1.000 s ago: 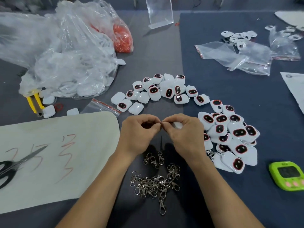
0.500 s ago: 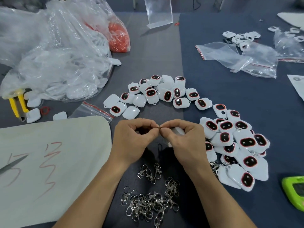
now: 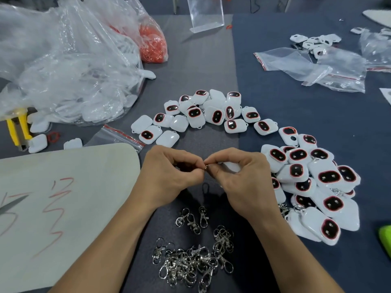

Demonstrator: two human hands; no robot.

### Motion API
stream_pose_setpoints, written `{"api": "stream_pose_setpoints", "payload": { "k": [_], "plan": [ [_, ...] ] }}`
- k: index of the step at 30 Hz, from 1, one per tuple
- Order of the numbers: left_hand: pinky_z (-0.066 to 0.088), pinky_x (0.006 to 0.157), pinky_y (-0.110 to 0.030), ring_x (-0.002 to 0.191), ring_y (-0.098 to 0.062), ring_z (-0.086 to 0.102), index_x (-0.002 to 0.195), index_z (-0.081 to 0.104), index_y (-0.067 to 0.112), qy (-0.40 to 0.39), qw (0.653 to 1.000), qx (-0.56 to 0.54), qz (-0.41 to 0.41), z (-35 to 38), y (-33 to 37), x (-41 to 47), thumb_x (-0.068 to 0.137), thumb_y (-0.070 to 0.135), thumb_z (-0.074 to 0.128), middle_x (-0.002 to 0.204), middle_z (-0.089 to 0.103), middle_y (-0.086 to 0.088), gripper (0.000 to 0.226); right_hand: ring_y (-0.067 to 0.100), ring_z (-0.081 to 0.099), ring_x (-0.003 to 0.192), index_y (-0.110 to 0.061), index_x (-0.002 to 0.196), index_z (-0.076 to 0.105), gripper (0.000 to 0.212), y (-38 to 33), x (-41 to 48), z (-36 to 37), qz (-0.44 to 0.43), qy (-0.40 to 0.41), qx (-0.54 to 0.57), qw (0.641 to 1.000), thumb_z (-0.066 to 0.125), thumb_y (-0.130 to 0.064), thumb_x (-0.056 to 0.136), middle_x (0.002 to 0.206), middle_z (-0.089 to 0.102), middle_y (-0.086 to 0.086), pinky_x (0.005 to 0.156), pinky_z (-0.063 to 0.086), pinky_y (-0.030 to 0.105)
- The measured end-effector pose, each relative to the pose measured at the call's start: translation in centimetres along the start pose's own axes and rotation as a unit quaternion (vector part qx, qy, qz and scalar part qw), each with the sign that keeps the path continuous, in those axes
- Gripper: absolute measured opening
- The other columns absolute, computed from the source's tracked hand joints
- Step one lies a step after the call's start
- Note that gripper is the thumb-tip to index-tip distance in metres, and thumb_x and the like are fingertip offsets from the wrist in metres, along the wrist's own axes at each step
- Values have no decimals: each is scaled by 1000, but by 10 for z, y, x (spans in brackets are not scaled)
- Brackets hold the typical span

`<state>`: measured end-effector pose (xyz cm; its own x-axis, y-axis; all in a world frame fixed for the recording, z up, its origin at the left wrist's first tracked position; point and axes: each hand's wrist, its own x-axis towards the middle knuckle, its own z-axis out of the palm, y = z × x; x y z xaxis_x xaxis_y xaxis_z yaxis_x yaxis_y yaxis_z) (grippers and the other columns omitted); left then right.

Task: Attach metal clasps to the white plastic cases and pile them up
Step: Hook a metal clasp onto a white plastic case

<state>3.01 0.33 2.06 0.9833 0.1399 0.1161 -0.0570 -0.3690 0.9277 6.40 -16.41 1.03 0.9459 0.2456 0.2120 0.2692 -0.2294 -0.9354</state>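
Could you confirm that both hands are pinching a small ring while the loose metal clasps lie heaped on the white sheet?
Not quite. The head view shows the metal clasps heaped on the dark table cover between the forearms, beside the white sheet, not on it. The left hand and right hand do pinch a small ring together.

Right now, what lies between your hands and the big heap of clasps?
In the head view, about three loose clasps lie there, set apart from the heap.
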Motion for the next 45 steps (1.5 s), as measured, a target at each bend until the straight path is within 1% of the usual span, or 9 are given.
{"api": "stream_pose_setpoints", "payload": {
  "k": [6, 8, 11, 14, 17, 20, 31, 38, 45],
  "plan": [
    [37, 50, -9, 48, 1, 49, 61, 74, 28, 136, 990, 31, 3, 7, 2, -1, 61, 17, 69, 54, 63, 13, 12, 0, 64, 64, -26, 74, 80, 10, 4, 6, 1, 84, 1, 18, 996, 83, -24, 83, 68, 73, -12, 62, 51, 19],
    [39, 56, -12, 54, -4, 53, 62, 69, 28, 202, 966, 153, 42, 3, 0, -2, 64, 20, 69, 59, 61, 12, 8, 4, 58, 60, -22, 79, 80, 10, 6, 10, 0, 166, -13, 96, 981, 80, -28, 87, 69, 72, -6, 58, 47, 24],
    [44, 63, -32, 60, -19, 56, 63, 67, 19, 152, 898, 384, 151, 1, -4, -3, 69, 17, 67, 60, 60, 6, 6, 9, 66, 78, -21, 94, 80, 25, 7, 13, -5, 222, -59, 236, 944, 69, -4, 79, 89, 77, -4, 67, 53, 22],
    [41, 65, -35, 60, -25, 57, 62, 69, 14, 36, 881, 428, 200, 14, -4, -5, 66, 13, 68, 60, 60, 1, 3, 17, 68, 88, -27, 107, 69, 53, 11, 11, -8, 187, -20, 171, 967, 57, 18, 82, 102, 77, -3, 80, 59, 35],
    [46, 64, -35, 62, -25, 58, 67, 71, 14, -15, 888, 429, 163, 16, -5, -4, 68, 11, 75, 62, 59, 0, 5, 17, 68, 74, -29, 101, 62, 43, 12, 10, -9, 138, -1, 51, 989, 71, 7, 80, 92, 78, 0, 74, 59, 43],
    [41, 67, -31, 70, -24, 59, 78, 76, 15, -43, 910, 393, 127, 11, -6, 0, 69, 12, 79, 68, 62, 0, 9, 8, 73, 80, -31, 99, 69, 33, 13, 10, -10, 106, -41, 12, 993, 80, -5, 82, 90, 78, -10, 75, 61, 34],
    [35, 59, -10, 63, 3, 55, 81, 80, 31, -14, 976, 215, 34, 5, -13, 4, 72, 18, 81, 64, 61, 15, 16, 2, 68, 91, -39, 99, 75, 33, 11, 12, -15, 77, -77, -78, 991, 72, -8, 89, 98, 74, -16, 80, 54, 22],
    [40, 57, -12, 63, -1, 59, 81, 76, 37, -5, 979, 202, -13, 7, -14, 6, 69, 29, 76, 69, 66, 19, 15, 1, 52, 46, -33, 100, 75, 30, 11, 12, -17, 105, -97, -68, 987, 66, -6, 92, 58, 66, -16, 49, 39, 13],
    [40, 53, -12, 62, -4, 60, 76, 76, 34, 8, 976, 217, -16, 6, -14, 8, 73, 27, 82, 68, 66, 16, 10, 5, 54, 38, -30, 102, 75, 29, 10, 7, -13, 115, -109, -56, 986, 64, -5, 93, 56, 67, -10, 44, 40, 13]
  ]
}}
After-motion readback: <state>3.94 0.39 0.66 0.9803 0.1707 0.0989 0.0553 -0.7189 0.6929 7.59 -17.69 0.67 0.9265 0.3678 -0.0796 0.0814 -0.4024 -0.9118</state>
